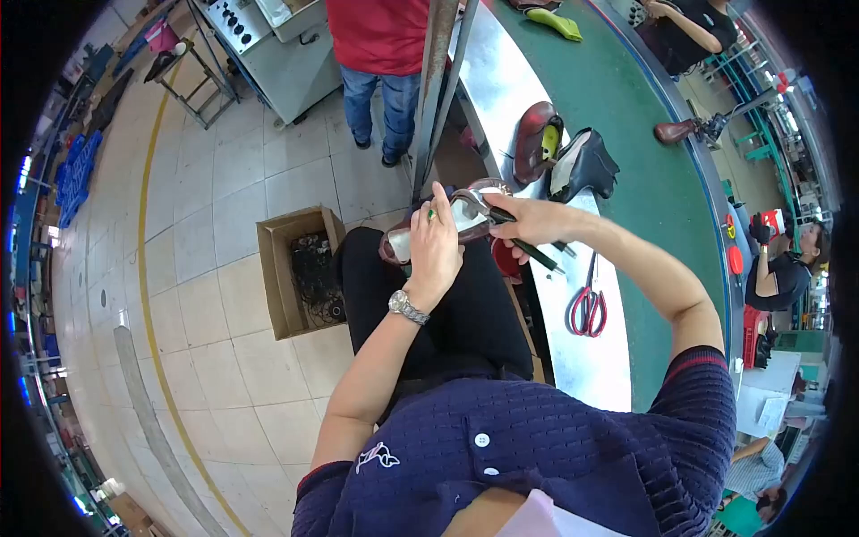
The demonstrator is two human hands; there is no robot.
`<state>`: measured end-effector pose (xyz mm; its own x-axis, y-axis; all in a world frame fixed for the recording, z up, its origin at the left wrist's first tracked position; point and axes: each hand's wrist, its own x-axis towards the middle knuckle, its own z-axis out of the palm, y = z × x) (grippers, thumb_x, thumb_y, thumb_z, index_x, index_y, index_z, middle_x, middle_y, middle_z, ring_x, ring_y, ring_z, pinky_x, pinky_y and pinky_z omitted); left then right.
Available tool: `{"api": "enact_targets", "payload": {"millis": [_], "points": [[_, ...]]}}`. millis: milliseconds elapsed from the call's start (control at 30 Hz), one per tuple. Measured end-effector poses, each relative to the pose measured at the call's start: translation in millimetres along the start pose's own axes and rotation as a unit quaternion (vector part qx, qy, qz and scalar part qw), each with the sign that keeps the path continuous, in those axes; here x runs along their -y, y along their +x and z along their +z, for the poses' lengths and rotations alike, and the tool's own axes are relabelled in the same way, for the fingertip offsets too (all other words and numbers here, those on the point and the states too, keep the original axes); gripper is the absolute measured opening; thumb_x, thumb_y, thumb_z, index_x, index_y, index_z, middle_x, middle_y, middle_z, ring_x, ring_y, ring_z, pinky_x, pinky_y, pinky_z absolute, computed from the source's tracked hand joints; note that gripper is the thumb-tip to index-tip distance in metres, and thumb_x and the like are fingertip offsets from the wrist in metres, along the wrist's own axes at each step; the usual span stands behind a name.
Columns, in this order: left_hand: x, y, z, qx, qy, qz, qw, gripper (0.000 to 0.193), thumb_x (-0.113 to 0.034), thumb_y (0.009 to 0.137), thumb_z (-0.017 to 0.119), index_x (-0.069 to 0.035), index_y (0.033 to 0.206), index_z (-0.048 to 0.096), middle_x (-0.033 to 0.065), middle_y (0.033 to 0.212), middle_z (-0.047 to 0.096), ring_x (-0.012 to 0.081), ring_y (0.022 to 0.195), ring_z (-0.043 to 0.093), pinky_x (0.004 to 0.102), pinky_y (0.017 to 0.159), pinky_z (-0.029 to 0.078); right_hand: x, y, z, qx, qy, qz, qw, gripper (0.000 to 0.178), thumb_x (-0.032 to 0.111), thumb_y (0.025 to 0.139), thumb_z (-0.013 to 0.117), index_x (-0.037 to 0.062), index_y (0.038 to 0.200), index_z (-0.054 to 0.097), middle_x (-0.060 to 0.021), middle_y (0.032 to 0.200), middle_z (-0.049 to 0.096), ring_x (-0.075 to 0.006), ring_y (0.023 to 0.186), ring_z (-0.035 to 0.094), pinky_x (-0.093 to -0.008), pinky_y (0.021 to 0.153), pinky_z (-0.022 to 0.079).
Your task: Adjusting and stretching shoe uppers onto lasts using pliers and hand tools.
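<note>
Pale floor tiles [224,385] fill the left of the frame, and a green conveyor belt [667,295] runs down the right beside a shiny silver metal bench [591,371]. Your left hand [434,246] lies across a glossy brown shoe with a white face turned up [468,215], at the centre of the frame over your lap. Its index finger points nearly straight; I cannot tell whether the thumb wraps underneath. Your right hand [534,222] is closed around metal pliers with black handles [539,257], their head against the shoe's edge; how wide the jaws stand is too small to judge.

For this plier work, brace the shoe firmly against your thigh, set the bite squarely on the rim, and draw evenly so the leather neither creases nor tears. Your left fingertips lie near the head, so mind the pinch.

Just right of centre, a pair of red-handled scissors [588,313] rests on the bench. Above them sit a brown leather shoe [531,148] and a black leather shoe [591,166]. Left of your knees stands an open cardboard box [272,282] holding a dark tangle.
</note>
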<state>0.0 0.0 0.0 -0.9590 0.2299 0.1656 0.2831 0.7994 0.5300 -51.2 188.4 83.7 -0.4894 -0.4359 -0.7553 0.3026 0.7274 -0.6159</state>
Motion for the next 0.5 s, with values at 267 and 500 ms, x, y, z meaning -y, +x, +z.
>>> {"api": "enact_targets", "payload": {"millis": [267,500], "points": [[2.1,-10.3,11.9,-0.081,-0.021,0.072,0.994,0.081,-0.003,0.065,0.076,0.011,0.136,0.039,0.0246,0.127,0.053,0.0362,0.121,0.048,0.0435,0.106,0.035,-32.1,-13.6,34.6,-0.234,-0.188,-0.169,0.939,0.055,0.020,0.095,0.056,0.0049,0.142,0.033,-0.0235,0.063,0.060,-0.0394,0.056,0.061,-0.0459,0.056,0.046],[16.8,-15.4,20.6,-0.092,0.030,0.126,0.987,0.075,-0.014,0.074,0.073,0.013,0.135,0.040,0.0281,0.130,0.050,0.0390,0.123,0.046,0.0455,0.108,0.033,-40.0,-9.2,33.8,-0.272,-0.330,-0.214,0.878,0.055,0.016,0.094,0.055,0.0051,0.143,0.033,-0.0228,0.066,0.062,-0.0403,0.061,0.063,-0.0472,0.055,0.048]]}}
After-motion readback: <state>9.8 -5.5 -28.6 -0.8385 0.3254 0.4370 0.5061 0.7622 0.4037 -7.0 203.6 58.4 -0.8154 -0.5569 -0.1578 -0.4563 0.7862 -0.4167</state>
